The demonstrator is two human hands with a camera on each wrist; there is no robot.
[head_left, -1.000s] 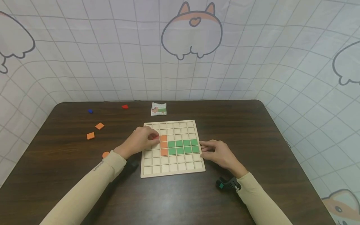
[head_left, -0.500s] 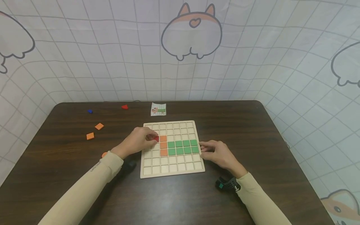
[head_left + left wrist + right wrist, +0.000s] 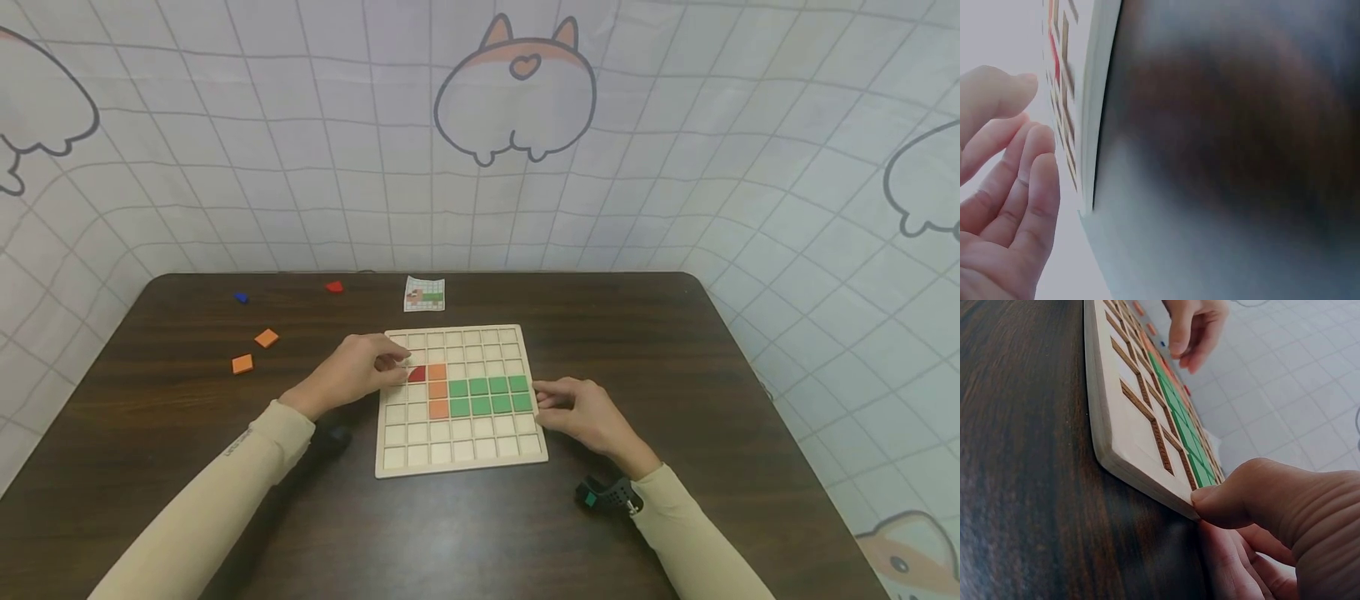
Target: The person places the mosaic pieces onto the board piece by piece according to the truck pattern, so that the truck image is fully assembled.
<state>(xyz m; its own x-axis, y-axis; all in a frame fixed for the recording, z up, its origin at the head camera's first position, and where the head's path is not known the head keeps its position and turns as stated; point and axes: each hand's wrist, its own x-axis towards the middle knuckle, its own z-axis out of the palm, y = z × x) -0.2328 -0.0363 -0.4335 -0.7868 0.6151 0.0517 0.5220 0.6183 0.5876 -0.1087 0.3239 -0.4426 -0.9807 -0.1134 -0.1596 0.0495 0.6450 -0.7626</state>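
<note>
Just left of the red tile (image 3: 417,375), the left hand (image 3: 352,373) is hovering low, its fingers (image 3: 1044,178) parted moderately from the thumb (image 3: 1004,90) and gripping nothing; I am seeing no clear contact from my end. That tile is lying in a cell of the wooden board (image 3: 461,465), just beside the far end of the orange column (image 3: 438,390). It is seemingly turning a straight side toward the orange and a rounded one up and left, though I am finding its outline too small to be sure of; no long axis is showing.

At the opposite edge, the right hand (image 3: 577,408) is resting thumb and index, spaced apart, against the rim, wrapping round nothing that I can make out. I am judging that it is steadying the board against sliding while the other hand is working.

The green block (image 3: 480,405) is stretching its long axis left to right, meeting the orange column, which is running near to far. The board itself is sitting roughly square, slightly turned on the desk (image 3: 465,533). Past its far edge a printed card (image 3: 424,295) is lying, presumably for easy glancing. Loose orange tiles (image 3: 242,363), a red piece (image 3: 334,287) and a blue piece (image 3: 241,297) are waiting leftward, probably within easy reach of the left hand.
</note>
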